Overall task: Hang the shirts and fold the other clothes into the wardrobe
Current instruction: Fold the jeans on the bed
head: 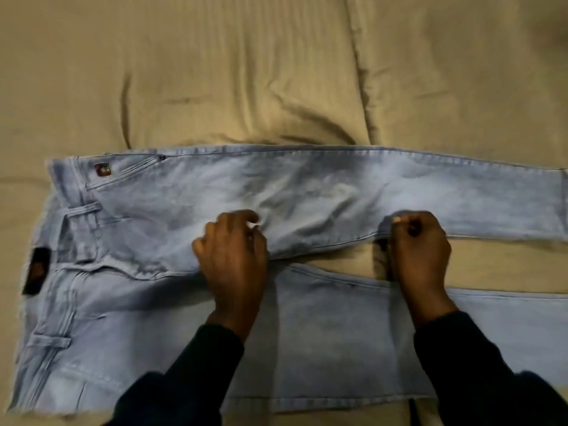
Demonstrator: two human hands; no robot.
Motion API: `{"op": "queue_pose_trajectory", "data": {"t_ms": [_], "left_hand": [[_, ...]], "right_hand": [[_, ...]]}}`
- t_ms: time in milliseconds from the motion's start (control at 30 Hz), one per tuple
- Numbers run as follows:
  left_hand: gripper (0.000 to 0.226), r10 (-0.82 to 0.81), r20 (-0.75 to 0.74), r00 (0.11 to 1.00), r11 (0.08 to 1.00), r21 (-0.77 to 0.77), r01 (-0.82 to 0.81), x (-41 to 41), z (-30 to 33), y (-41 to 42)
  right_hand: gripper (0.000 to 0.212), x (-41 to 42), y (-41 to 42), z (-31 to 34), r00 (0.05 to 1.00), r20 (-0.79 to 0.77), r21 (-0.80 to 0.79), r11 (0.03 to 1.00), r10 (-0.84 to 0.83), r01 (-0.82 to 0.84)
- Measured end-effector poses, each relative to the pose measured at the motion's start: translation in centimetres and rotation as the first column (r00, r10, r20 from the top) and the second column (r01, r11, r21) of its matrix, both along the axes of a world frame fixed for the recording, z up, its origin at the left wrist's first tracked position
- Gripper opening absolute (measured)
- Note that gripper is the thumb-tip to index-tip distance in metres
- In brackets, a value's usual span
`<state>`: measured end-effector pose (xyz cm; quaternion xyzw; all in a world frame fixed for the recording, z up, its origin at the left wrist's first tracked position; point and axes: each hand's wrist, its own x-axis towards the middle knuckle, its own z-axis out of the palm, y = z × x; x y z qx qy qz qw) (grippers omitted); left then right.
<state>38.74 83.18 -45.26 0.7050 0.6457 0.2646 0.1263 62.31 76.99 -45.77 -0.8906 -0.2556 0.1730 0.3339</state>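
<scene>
Across the tan bedspread (246,72), a pair of light-wash jeans (338,186) was laid out sideways, waistband toward the left edge of the view and both legs running off to the right. So the jeans were on the bed, not anywhere near a wardrobe as far as the head camera showed.

The far leg was lying pretty flat, with some wrinkling around the thigh. The near leg was closer to the person and spread a bit away from it, so a wedge of bedspread showed between the two legs on the right side. A dark leather-looking patch (37,270) sat on the waistband at the left, and there was a small reddish tag (103,170) up by the far pocket. Belt loops were visible along the waistband too.

Both hands were down on the denim. The left hand (233,259) was at the crotch area where the legs meet, fingers curled and bunching up a bit of the far leg's fabric, thumb and fingertips pinching it. The right hand (418,250) was further along to the right, on the inner edge of the far leg, fingers curled tight and gripping that seam edge. Dark sleeves (479,373) covered both arms up to the wrists.

Picture was kinda soft and blurry, so tiny details on the tags weren't readable.
</scene>
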Motion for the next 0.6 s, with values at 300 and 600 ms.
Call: {"op": "queue_pose_trajectory", "data": {"t_ms": [300, 600], "left_hand": [[0.030, -0.516, -0.353, 0.780, 0.846, -0.071, 0.528, 7.1, -2.6, 12.4], [0.019, -0.661, -0.339, 0.669, 0.731, -0.093, 0.676, 6.2, 1.1, 14.2]], "right_hand": [[0.020, 7.6, 7.4, -1.8, 0.848, 0.241, -0.160, 0.881, 0.471, -0.444], [0.026, 15.0, 5.6, -0.5, 0.499, 0.496, -0.553, 0.702, 0.710, -0.449]]}}
